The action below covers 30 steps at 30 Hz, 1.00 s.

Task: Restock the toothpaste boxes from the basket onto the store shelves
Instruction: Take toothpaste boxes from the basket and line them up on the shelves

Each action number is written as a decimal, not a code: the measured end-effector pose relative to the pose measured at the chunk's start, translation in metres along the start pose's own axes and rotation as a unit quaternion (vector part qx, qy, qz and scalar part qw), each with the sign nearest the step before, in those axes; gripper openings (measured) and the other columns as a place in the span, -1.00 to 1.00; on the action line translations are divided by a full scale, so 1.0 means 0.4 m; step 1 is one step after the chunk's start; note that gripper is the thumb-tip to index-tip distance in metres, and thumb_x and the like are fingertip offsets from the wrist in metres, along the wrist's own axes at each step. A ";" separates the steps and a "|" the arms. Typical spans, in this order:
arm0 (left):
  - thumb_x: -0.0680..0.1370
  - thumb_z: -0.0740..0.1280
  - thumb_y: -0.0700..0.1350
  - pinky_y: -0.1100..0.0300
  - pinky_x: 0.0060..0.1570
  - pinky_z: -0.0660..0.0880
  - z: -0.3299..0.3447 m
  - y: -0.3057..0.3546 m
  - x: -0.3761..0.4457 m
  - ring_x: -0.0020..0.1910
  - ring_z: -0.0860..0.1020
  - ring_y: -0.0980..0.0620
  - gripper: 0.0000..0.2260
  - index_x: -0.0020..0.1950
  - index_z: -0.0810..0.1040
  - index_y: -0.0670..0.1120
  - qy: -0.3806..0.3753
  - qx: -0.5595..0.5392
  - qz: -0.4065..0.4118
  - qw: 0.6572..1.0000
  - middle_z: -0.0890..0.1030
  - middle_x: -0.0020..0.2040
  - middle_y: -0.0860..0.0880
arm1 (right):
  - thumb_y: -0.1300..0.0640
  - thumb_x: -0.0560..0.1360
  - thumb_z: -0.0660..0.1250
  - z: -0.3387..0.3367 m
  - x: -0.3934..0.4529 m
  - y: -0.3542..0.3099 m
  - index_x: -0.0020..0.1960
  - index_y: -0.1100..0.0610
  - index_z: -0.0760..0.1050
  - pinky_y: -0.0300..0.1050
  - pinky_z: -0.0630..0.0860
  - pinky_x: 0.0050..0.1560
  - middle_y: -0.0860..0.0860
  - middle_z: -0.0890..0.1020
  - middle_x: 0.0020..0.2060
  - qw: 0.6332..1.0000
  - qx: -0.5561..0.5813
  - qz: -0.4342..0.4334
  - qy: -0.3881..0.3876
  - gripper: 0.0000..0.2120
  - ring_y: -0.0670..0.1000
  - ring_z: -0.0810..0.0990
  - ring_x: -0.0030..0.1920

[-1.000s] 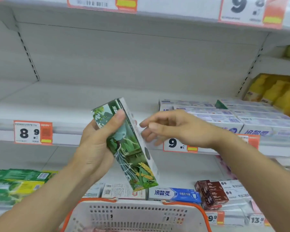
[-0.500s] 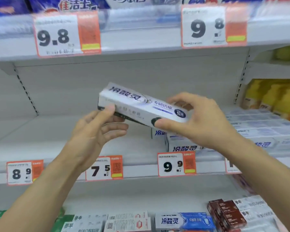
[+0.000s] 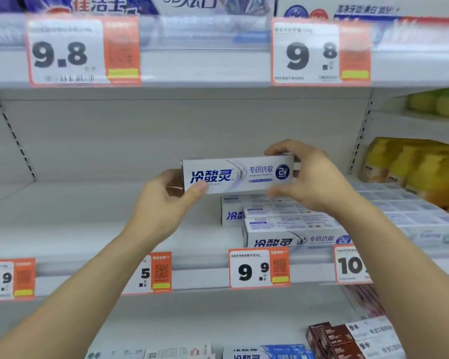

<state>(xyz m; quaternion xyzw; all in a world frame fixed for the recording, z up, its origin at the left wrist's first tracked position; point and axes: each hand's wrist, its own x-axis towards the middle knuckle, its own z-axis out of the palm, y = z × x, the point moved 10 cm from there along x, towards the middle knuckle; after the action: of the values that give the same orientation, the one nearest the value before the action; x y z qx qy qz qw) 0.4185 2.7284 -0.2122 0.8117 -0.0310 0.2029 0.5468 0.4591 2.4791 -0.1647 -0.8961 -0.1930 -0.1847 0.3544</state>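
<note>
Head view: you hold one white toothpaste box (image 3: 237, 174) level in both hands above the middle shelf (image 3: 88, 224).

Your left hand (image 3: 163, 203) pinches the box's left end, thumb across the lower front corner, fingers tucked behind. Your right hand (image 3: 306, 177) grips the right end, fingers curled over the top edge, thumb under the bottom edge. The box sits lengthwise with its blue-lettered face toward you, in the air just above and behind the stacked boxes (image 3: 283, 224) of the same brand on the shelf; it seems clear of them, though the blur there makes this hard to judge. Below that stack hangs a 9.9 price tag (image 3: 258, 268). Yellow packs (image 3: 412, 167) stand at the right, and brown boxes (image 3: 332, 338) lie on the lower shelf.
</note>
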 end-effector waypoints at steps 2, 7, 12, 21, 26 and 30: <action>0.51 0.48 -0.01 0.41 -0.17 0.50 0.023 0.008 0.048 -0.13 0.63 0.21 -0.78 0.12 0.56 0.04 0.020 0.021 0.013 0.999 0.66 -0.03 0.15 | 0.30 0.22 0.62 -0.029 0.022 0.020 0.18 -0.04 0.55 0.01 0.61 0.09 -0.09 0.57 0.10 0.999 -0.002 -0.008 0.048 -0.40 -0.02 0.58 0.06; 0.53 0.46 -0.08 0.36 -0.22 0.48 0.109 -0.008 0.136 -0.16 0.63 0.19 -0.72 0.23 0.55 -0.01 0.040 0.058 -0.009 0.997 0.65 0.00 0.07 | 0.43 0.28 0.55 -0.032 0.070 0.090 0.21 0.03 0.57 -0.01 0.64 -0.12 -0.05 0.56 0.15 0.996 0.007 0.021 0.081 -0.42 0.03 0.60 0.02; 0.59 0.35 -0.10 0.35 -0.32 0.39 0.201 -0.065 0.155 -0.14 0.57 0.07 -0.85 0.15 0.54 -0.03 -0.027 0.145 -0.069 0.987 0.63 0.01 0.03 | 0.42 0.36 0.52 0.015 0.104 0.167 0.05 0.13 0.63 -0.20 0.47 -0.05 0.05 0.64 0.11 0.994 -0.079 0.065 0.046 -0.66 0.06 0.60 -0.01; 0.62 0.32 -0.02 0.39 -0.16 0.42 0.299 -0.122 0.093 -0.01 0.60 0.25 -0.92 0.04 0.61 0.09 -0.200 0.098 -0.124 0.967 0.67 0.02 0.21 | 0.12 0.56 0.40 0.065 0.061 0.239 0.11 0.02 0.64 -0.21 0.38 0.02 -0.06 0.62 0.14 0.979 -0.098 0.109 -0.142 -0.86 -0.06 0.53 0.08; 0.61 0.35 0.00 0.22 0.11 0.53 0.319 -0.107 0.077 0.07 0.65 0.14 -0.89 0.11 0.61 0.07 -0.218 0.073 -0.122 0.965 0.71 0.05 0.16 | -0.15 0.55 0.35 0.082 0.020 0.225 0.33 -0.03 0.54 -0.20 0.37 0.15 -0.06 0.52 0.35 0.966 -0.124 0.104 -0.200 -0.61 0.01 0.51 0.28; 0.61 0.37 -0.05 0.14 0.25 0.51 0.349 -0.092 0.058 0.13 0.65 0.09 -0.73 0.30 0.54 -0.03 -0.242 0.033 -0.121 0.962 0.69 0.14 0.08 | -0.20 0.55 0.32 0.076 -0.006 0.210 0.37 -0.04 0.50 -0.19 0.37 0.21 -0.05 0.51 0.38 0.963 -0.151 0.083 -0.206 -0.55 0.02 0.49 0.32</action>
<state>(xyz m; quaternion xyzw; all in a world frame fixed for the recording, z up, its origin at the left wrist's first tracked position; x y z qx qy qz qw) 0.4908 2.6213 -0.2806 0.8521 -0.0571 -0.0668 0.5160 0.5031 2.4433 -0.2339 -0.9708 -0.1569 0.0073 0.1815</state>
